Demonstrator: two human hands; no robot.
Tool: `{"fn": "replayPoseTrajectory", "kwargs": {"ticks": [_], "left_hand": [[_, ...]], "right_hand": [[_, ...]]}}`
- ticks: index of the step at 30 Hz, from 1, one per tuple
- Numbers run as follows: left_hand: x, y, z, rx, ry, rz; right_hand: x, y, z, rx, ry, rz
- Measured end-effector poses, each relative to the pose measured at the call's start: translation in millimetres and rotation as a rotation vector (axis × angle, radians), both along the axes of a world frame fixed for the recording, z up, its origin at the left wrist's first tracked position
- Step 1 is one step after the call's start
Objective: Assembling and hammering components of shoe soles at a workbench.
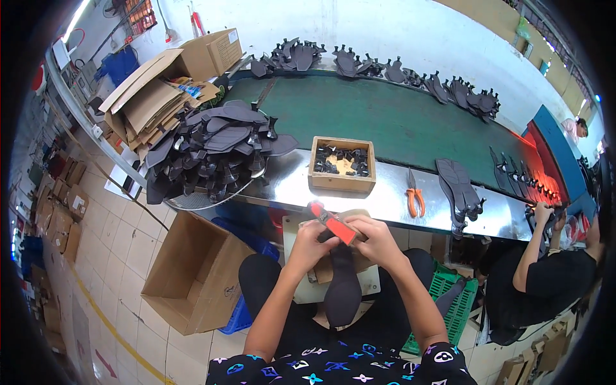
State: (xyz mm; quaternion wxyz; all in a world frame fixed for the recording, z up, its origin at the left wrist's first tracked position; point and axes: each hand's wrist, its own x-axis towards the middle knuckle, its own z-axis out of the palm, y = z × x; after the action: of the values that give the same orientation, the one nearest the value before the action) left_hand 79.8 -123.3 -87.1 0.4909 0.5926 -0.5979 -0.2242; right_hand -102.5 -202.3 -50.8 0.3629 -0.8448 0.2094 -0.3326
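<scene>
Red and narrow, with a dark part crossing its upper end, a strip (pixel 340 230) lay aslant between the two hands, just above a dark sandal sole (pixel 343 292) in front of the seated wearer. Through the head camera I saw the left hand (pixel 305 249) with its fingers curled and its thumb drawn in, pinching the strip from the left. The right hand (pixel 378 242) was bent inward at the strip's lower end, but its fingertips were partly hidden, so I could not tell what they gripped. The sole's rounded end pointed toward the wearer, between the knees, over a pale board (pixel 301 289). Beyond the hands, on the metal bench edge (pixel 289 186), I had a wooden box (pixel 342 183) of small black parts, then orange-handled pliers (pixel 414 196), then more dark soles (pixel 457 183) to their right. To the left rose a heap of soles with straps (pixel 221 144); below it stood an open cardboard box (pixel 192 276). Past these ran a green conveyor belt (pixel 359 112), soles lining its far side. At the right sat a co-worker (pixel 545 289), arms reaching toward a blue machine (pixel 568 160) glowing red.
</scene>
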Motion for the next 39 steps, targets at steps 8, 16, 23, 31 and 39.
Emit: {"fn": "replayPoseTrajectory", "kwargs": {"ticks": [8, 16, 23, 31, 39], "left_hand": [[-1.5, -2.6, 3.1, 0.026, 0.132, -0.08], [2.9, -8.4, 0.5, -0.051, 0.202, -0.148], [10.7, -12.6, -15.1, 0.027, 0.219, -0.198], [7.0, 11.6, -6.4, 0.063, -0.16, -0.134], [8.4, 15.8, -2.0, 0.293, -0.37, -0.09]], "right_hand": [[-7.5, 16.5, 24.6, -0.105, 0.008, -0.064], [-50.2, 85.5, 62.3, -0.029, 0.08, -0.206], [-46.5, 85.1, 47.7, -0.137, 0.211, -0.14], [-59.1, 110.9, 91.6, -0.337, 0.023, -0.2], [-60.2, 104.9, 104.2, -0.33, 0.018, -0.173]]}}
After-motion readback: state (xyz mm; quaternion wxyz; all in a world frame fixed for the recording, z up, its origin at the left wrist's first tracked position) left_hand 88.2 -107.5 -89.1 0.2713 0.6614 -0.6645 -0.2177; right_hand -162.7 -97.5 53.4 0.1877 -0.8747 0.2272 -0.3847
